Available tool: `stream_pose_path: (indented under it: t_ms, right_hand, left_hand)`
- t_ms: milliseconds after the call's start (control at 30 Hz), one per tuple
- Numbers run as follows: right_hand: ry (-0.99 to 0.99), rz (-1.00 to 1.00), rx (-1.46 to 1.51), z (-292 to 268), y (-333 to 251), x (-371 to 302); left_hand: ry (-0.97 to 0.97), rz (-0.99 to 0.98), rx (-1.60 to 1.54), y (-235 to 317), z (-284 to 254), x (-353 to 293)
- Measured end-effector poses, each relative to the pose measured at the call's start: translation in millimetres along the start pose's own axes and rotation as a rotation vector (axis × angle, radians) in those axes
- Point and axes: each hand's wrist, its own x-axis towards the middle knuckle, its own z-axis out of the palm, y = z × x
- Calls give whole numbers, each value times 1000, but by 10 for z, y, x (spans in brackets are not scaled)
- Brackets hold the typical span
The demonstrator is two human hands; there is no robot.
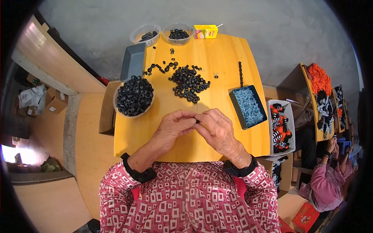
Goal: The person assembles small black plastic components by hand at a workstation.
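Note:
Close to the table's front edge, my left hand [173, 127] and my right hand [219, 132] meet with fingertips pinched together. Between them shows a bit of a small black bead [197, 121], mostly covered by the fingers. Just beyond lies a loose heap of black beads [190, 82] in several sizes. Left of my hands, a clear round bowl [115, 101] is piled with larger black beads [135, 95]. To the right is a dark tray [237, 115] filled with small blue pieces [249, 105]; a thin row of black beads [241, 73] reaches away from its far side.
An empty grey tray [132, 61], two clear bowls [145, 28] with black pieces and a yellow drink carton [206, 32] stand at the table's far side. Right of the table is a white box [292, 128] of orange and striped items. Another person [324, 186] sits far right.

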Motion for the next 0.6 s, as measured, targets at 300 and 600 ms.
stream_pose_path:
  t_ms: [300,600]
  right_hand:
    - [-36,179,78,-465,282,560]
    - [-62,512,-360,294,1284,1126]
  left_hand:
    - [-57,-87,-128,128,-58,121]
    - [-94,-93,-259,19,-174,254]
